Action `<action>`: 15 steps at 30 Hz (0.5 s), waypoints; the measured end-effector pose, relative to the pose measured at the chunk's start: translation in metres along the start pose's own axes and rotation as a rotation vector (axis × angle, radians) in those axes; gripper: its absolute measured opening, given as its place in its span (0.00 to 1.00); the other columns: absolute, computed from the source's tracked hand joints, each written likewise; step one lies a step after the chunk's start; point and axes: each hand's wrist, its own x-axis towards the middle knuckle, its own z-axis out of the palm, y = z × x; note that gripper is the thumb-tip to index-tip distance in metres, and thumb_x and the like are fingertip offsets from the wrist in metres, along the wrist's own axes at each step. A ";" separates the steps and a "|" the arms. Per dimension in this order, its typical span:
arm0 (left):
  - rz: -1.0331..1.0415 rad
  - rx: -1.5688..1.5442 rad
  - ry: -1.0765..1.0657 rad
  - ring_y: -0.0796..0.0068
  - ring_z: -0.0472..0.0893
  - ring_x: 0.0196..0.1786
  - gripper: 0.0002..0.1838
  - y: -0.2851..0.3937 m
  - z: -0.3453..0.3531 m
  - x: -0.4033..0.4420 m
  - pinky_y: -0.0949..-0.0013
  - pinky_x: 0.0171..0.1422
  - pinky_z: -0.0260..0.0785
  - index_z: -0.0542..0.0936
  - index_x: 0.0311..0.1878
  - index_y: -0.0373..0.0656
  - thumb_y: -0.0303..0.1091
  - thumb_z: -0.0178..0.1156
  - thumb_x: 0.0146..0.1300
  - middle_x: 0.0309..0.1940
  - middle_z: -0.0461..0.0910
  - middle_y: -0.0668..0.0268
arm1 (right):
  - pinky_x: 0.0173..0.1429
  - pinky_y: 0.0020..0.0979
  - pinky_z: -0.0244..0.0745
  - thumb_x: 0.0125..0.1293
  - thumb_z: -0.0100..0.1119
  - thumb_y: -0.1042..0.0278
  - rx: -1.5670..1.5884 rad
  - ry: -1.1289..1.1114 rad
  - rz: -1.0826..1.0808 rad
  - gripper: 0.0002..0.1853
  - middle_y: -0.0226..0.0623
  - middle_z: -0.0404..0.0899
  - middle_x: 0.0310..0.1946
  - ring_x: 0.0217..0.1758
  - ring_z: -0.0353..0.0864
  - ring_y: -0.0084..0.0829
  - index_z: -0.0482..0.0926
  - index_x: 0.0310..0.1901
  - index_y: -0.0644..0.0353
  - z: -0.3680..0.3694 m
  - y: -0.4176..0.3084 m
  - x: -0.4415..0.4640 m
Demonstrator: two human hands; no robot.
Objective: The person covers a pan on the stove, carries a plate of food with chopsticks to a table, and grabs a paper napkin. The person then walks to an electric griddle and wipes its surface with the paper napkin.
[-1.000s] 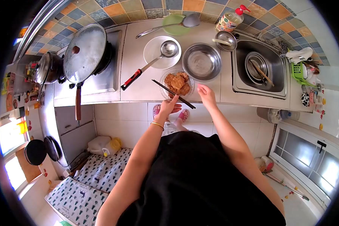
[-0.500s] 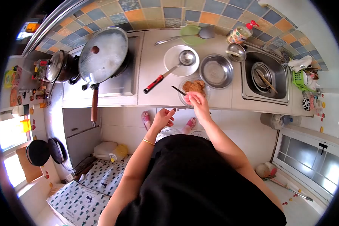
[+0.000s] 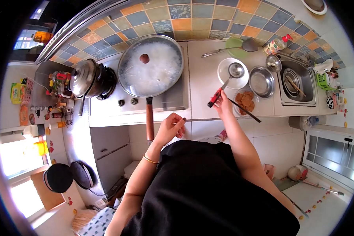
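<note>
My right hand (image 3: 224,106) is closed with its fingers at the red-and-black handle of a ladle (image 3: 236,70), whose bowl rests in a white bowl (image 3: 223,67). Dark chopsticks (image 3: 244,110) are also in this hand, slanting down to the right across a clear dish (image 3: 237,112) of brown, minced-looking food (image 3: 245,100). My left hand (image 3: 171,128) hangs at the counter's front edge, its fingers curled in with nothing visible in them. Left of it, a large frying pan (image 3: 126,74) stands on the stove under a steamed-up glass lid (image 3: 161,67).
The pan's wooden handle (image 3: 150,120) juts past the counter edge. A lidded pot (image 3: 83,76) stands farther left. A metal bowl (image 3: 261,82), another ladle (image 3: 273,63), a spatula (image 3: 249,45) on a green plate (image 3: 235,43), a pump bottle (image 3: 277,45) and a sink (image 3: 299,100) are to the right.
The view has turned toward the stove, shifting the counter things rightward in the picture. My right hand has moved from above the food dish to the ladle's handle. My left hand stays curled.
</note>
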 end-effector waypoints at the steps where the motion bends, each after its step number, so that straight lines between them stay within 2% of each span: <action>1: 0.021 -0.002 -0.003 0.81 0.77 0.23 0.12 0.003 -0.013 -0.002 0.78 0.25 0.72 0.71 0.42 0.38 0.38 0.55 0.69 0.28 0.77 0.66 | 0.43 0.37 0.73 0.68 0.55 0.46 0.001 0.045 -0.013 0.18 0.34 0.76 0.37 0.39 0.78 0.33 0.73 0.45 0.52 0.003 0.005 0.002; 2: 0.044 -0.006 -0.008 0.81 0.77 0.23 0.12 0.006 -0.025 -0.002 0.78 0.25 0.72 0.71 0.43 0.38 0.38 0.55 0.69 0.29 0.77 0.66 | 0.40 0.35 0.72 0.68 0.55 0.46 0.000 0.091 -0.030 0.18 0.34 0.76 0.35 0.35 0.78 0.33 0.73 0.44 0.52 0.005 0.008 0.006; 4: 0.122 0.046 0.057 0.80 0.77 0.23 0.09 0.008 -0.052 0.009 0.77 0.25 0.71 0.71 0.44 0.38 0.33 0.55 0.69 0.30 0.77 0.66 | 0.25 0.28 0.63 0.69 0.54 0.49 0.033 0.077 0.005 0.16 0.31 0.72 0.27 0.20 0.66 0.25 0.69 0.37 0.55 0.010 0.007 0.011; 6: 0.251 0.067 0.166 0.80 0.77 0.23 0.08 0.014 -0.076 0.025 0.77 0.24 0.70 0.71 0.46 0.39 0.30 0.56 0.67 0.30 0.77 0.66 | 0.22 0.28 0.59 0.70 0.53 0.50 -0.015 0.122 -0.076 0.16 0.28 0.67 0.23 0.18 0.64 0.24 0.68 0.36 0.55 0.010 0.008 0.010; 7: 0.337 0.176 0.267 0.79 0.77 0.22 0.10 0.022 -0.087 0.034 0.75 0.24 0.70 0.71 0.46 0.39 0.29 0.59 0.64 0.29 0.77 0.64 | 0.21 0.28 0.58 0.70 0.53 0.50 -0.035 0.105 -0.102 0.16 0.26 0.62 0.21 0.17 0.62 0.24 0.68 0.35 0.55 0.010 0.006 0.009; 8: 0.420 0.285 0.369 0.78 0.77 0.21 0.12 0.032 -0.098 0.044 0.72 0.24 0.70 0.72 0.46 0.39 0.28 0.61 0.61 0.28 0.77 0.62 | 0.20 0.28 0.57 0.70 0.53 0.50 -0.029 0.112 -0.098 0.16 0.26 0.63 0.21 0.16 0.62 0.23 0.68 0.36 0.56 0.007 0.005 0.007; 10: 0.515 0.488 0.524 0.72 0.80 0.26 0.15 0.047 -0.123 0.067 0.68 0.30 0.72 0.72 0.48 0.42 0.28 0.62 0.58 0.31 0.78 0.60 | 0.20 0.28 0.57 0.70 0.54 0.51 -0.069 0.108 -0.118 0.16 0.25 0.62 0.21 0.16 0.62 0.23 0.68 0.36 0.56 0.006 0.003 -0.005; 12: 0.588 0.730 0.660 0.68 0.80 0.32 0.18 0.065 -0.141 0.088 0.67 0.38 0.74 0.71 0.51 0.45 0.30 0.64 0.58 0.34 0.78 0.60 | 0.19 0.28 0.56 0.69 0.56 0.50 -0.108 0.089 -0.161 0.17 0.25 0.64 0.21 0.15 0.61 0.22 0.69 0.39 0.57 0.008 -0.004 -0.020; 15: 0.613 0.972 0.772 0.59 0.81 0.38 0.21 0.085 -0.164 0.124 0.60 0.42 0.74 0.71 0.51 0.46 0.38 0.65 0.56 0.37 0.79 0.56 | 0.17 0.27 0.55 0.66 0.59 0.48 -0.147 0.062 -0.210 0.21 0.26 0.66 0.21 0.12 0.61 0.21 0.69 0.42 0.59 0.017 -0.014 -0.050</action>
